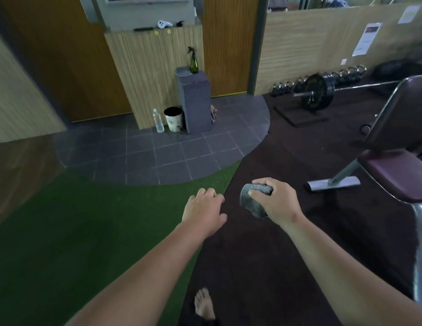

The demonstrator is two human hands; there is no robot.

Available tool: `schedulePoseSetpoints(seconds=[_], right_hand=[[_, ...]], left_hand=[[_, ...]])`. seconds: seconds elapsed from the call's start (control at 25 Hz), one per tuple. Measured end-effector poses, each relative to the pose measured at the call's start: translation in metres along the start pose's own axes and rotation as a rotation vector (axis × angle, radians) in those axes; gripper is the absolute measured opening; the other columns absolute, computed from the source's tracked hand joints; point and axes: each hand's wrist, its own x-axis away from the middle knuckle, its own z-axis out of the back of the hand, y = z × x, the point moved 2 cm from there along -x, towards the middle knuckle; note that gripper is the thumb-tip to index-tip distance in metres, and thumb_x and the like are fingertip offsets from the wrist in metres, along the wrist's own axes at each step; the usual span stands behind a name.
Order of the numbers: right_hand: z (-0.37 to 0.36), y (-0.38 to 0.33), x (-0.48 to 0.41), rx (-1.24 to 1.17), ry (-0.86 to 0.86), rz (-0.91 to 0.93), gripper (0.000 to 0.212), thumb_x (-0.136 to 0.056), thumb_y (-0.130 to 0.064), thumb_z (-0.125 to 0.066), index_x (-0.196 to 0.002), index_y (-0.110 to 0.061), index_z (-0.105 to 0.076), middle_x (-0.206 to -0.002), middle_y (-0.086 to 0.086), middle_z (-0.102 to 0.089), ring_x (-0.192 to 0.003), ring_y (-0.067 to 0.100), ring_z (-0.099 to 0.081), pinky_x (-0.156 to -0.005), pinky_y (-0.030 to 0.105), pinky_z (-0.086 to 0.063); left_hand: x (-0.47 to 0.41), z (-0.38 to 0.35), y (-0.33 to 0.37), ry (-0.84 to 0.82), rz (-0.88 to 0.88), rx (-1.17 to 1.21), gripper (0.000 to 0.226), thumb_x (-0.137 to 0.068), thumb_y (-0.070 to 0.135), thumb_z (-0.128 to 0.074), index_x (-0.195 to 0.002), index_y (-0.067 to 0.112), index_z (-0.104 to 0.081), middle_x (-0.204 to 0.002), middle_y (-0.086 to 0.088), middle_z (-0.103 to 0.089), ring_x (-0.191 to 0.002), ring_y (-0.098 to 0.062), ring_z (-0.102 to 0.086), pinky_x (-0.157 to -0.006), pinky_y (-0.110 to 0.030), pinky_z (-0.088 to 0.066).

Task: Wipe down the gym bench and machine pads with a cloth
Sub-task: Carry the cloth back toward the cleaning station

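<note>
My right hand (277, 201) grips a bunched grey cloth (253, 200) in mid-air above the dark carpet. My left hand (205, 211) hovers just left of it, fingers loosely bent and holding nothing. The gym bench (398, 170), with dark maroon pads and a grey metal frame, stands at the right edge, about an arm's length right of the cloth. Its upright back pad (407, 114) rises behind the seat. A green spray bottle (193, 62) stands on a grey block (196, 100) by the far wall.
A barbell with a black plate (317, 91) and a row of kettlebells (323, 78) lie at the back right. A water bottle (158, 121) and a small bin (173, 118) stand beside the grey block. Green turf (75, 220) covers the floor at left. My bare foot (204, 304) shows below.
</note>
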Motion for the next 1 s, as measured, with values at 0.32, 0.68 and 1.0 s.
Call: schedulePoseSetpoints(seconds=[0.32, 0.68, 1.0], right_hand=[[-0.03, -0.006, -0.268, -0.021, 0.043, -0.028, 0.021, -0.087, -0.03, -0.079, -0.108, -0.03, -0.077, -0.1, -0.019, -0.072, -0.094, 0.001, -0.068, -0.081, 0.028, -0.058], [-0.047, 0.016, -0.568, 0.029, -0.029, -0.006, 0.024, -0.087, -0.038, -0.078, -0.111, -0.033, -0.075, -0.104, -0.017, -0.072, -0.093, -0.002, -0.066, -0.068, 0.007, -0.044], [-0.083, -0.018, -0.825, 0.066, -0.212, 0.013, 0.019, -0.092, -0.038, -0.075, -0.11, -0.036, -0.071, -0.094, -0.015, -0.072, -0.068, 0.001, -0.068, -0.05, 0.015, -0.045]], left_hand=[[-0.273, 0.033, -0.075, 0.0, -0.061, -0.013, 0.048, -0.097, 0.046, -0.06, -0.139, 0.024, -0.055, -0.136, 0.001, -0.051, -0.128, -0.023, -0.044, -0.104, -0.041, -0.044], [-0.561, 0.05, -0.124, 0.002, -0.029, 0.005, 0.048, -0.098, 0.045, -0.057, -0.142, 0.025, -0.053, -0.138, 0.001, -0.051, -0.131, -0.024, -0.042, -0.104, -0.041, -0.043], [-0.767, 0.079, -0.196, 0.031, 0.148, 0.087, 0.049, -0.098, 0.042, -0.058, -0.142, 0.023, -0.053, -0.138, 0.001, -0.05, -0.131, -0.024, -0.04, -0.104, -0.041, -0.041]])
